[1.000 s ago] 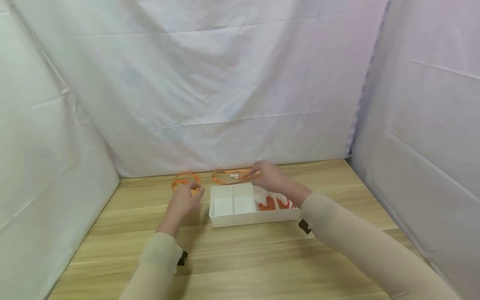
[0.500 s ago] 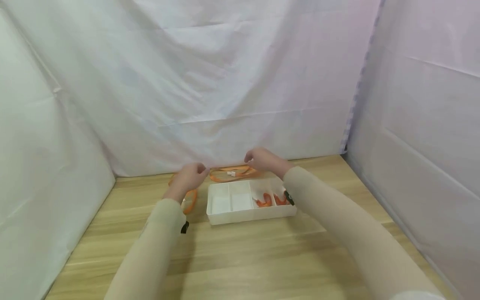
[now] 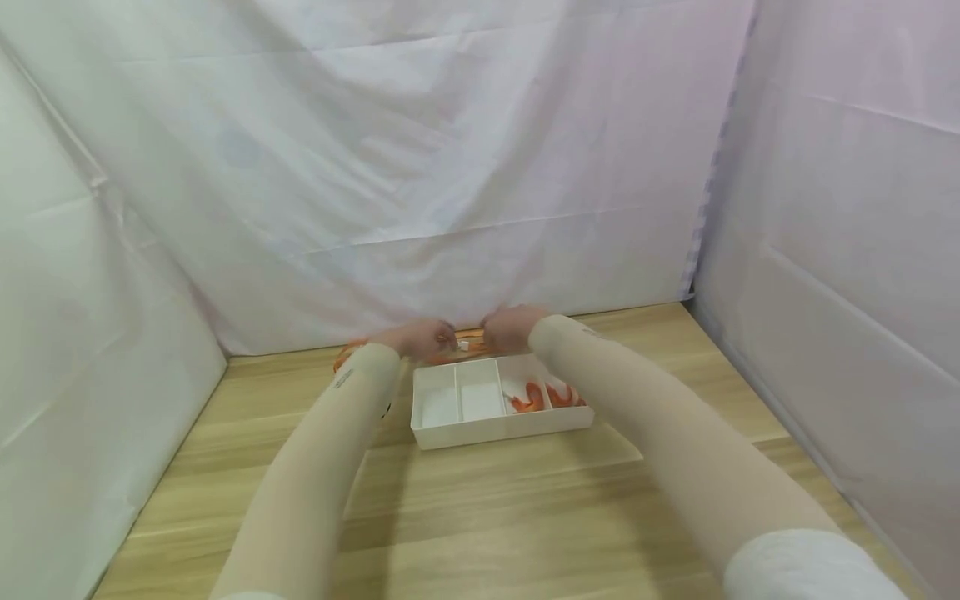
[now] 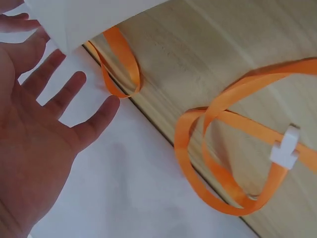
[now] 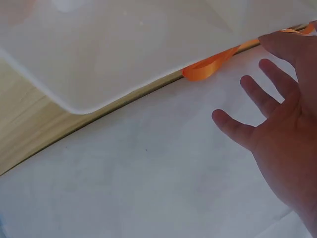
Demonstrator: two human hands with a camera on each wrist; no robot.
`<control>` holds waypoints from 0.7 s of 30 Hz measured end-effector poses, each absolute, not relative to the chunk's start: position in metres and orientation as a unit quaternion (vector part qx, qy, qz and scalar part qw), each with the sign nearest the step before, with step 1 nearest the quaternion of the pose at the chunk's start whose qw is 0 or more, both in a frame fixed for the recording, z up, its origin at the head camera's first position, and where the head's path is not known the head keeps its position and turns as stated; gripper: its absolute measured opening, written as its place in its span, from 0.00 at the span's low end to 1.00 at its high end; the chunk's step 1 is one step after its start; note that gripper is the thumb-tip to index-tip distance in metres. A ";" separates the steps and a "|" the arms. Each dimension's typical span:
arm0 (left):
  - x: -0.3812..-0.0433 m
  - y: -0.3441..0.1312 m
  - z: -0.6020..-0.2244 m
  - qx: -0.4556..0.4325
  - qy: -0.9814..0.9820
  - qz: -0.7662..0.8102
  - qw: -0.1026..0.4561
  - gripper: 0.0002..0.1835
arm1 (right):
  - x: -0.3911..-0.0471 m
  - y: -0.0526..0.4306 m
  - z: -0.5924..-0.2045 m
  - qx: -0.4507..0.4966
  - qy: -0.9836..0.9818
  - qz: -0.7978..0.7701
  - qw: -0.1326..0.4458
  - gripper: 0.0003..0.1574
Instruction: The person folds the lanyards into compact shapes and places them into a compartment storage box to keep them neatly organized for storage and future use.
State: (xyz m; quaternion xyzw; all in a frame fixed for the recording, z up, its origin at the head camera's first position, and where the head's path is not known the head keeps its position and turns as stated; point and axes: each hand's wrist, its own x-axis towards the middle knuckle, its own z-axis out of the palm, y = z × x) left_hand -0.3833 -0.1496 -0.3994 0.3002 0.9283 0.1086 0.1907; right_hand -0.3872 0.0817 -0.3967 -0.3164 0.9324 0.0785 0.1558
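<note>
An orange strap (image 4: pixel 124 52) lies between the left hand (image 3: pixel 422 337) and the right hand (image 3: pixel 512 327), beyond the white tray (image 3: pixel 495 432); its white clip (image 3: pixel 463 345) sits just beside the left fingertips. Each hand would probably do best to pinch the band flat and lift it evenly, avoiding the 2nd strap (image 4: pixel 182 134) left of the left grip. Each wrist view shows 3 fingers spread and extended; whether either thumb and forefinger pinch the band cannot be told.
</note>
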 end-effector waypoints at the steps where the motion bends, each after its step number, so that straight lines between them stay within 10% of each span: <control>1: -0.384 -0.148 -0.398 0.302 0.927 0.101 0.195 0.18 | -0.385 0.080 -0.395 -0.312 0.934 0.075 0.159 0.16; 21: -0.400 -0.135 -0.407 0.305 0.916 0.005 0.261 0.19 | -0.405 0.056 -0.427 -0.289 0.934 0.026 0.210 0.10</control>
